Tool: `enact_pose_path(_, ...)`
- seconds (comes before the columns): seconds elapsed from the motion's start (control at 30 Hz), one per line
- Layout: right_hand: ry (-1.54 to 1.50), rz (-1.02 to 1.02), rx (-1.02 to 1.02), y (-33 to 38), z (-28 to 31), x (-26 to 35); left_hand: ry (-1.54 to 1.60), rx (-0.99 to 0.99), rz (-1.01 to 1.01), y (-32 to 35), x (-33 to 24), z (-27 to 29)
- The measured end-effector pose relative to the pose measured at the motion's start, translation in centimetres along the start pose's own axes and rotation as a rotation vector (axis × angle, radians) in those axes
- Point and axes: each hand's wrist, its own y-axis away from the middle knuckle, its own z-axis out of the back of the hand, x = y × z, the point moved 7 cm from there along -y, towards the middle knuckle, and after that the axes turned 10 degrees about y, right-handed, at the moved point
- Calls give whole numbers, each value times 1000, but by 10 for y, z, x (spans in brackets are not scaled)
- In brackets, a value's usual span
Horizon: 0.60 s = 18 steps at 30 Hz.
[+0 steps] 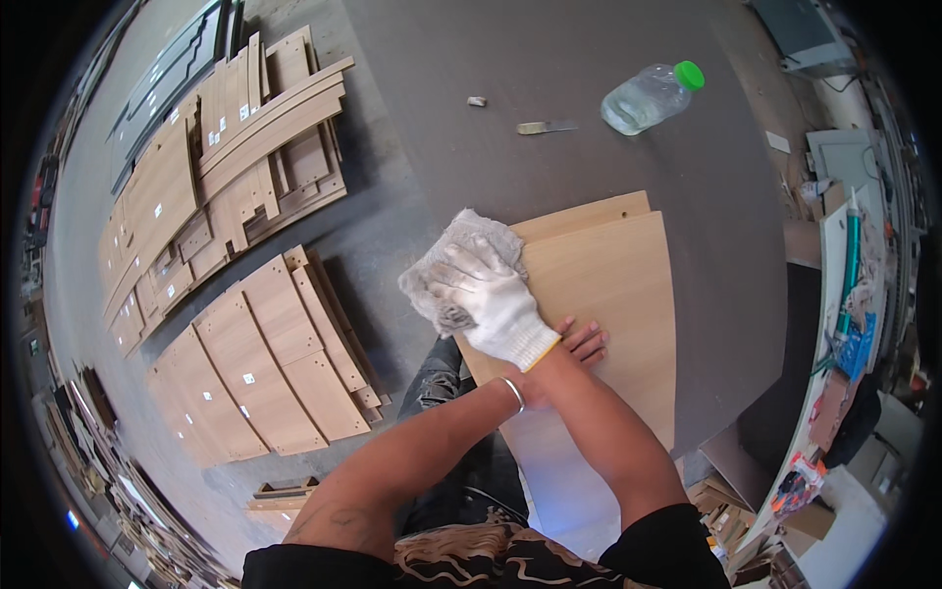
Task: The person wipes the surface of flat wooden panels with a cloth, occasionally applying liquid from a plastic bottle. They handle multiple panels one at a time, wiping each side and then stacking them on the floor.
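Note:
A light wood-grain panel lies on top of another like it, on a dark brown worktable. My right hand, in a white knit glove, presses a crumpled grey-white rag onto the panel's near left corner. Its forearm crosses over my left arm. My left hand is bare, with a bracelet at the wrist. It lies flat on the panel just behind the right wrist, and only its fingertips show.
On the table beyond the panel lie a clear plastic bottle with a green cap, a small flat metal blade and a tiny pale piece. Stacks of cut wooden panels cover the floor at left. A cluttered bench stands at right.

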Motion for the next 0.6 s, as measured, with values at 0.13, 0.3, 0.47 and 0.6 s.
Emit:
enact_pose_path(0.13, 142, -164, -123, 69, 53, -79, 13, 193, 106, -4, -11, 14)
enact_pose_path(0.3, 126, -357, -207, 62, 37, -43, -5, 8, 62, -3, -15, 22)
enact_pose_path(0.47, 179, -39, -67, 9, 6, 7, -108, 90, 4, 9, -2, -18)
enact_pose_path(0.6, 132, -30, 48, 46, -4, 19, -350, -19, -82, 6, 0, -1)
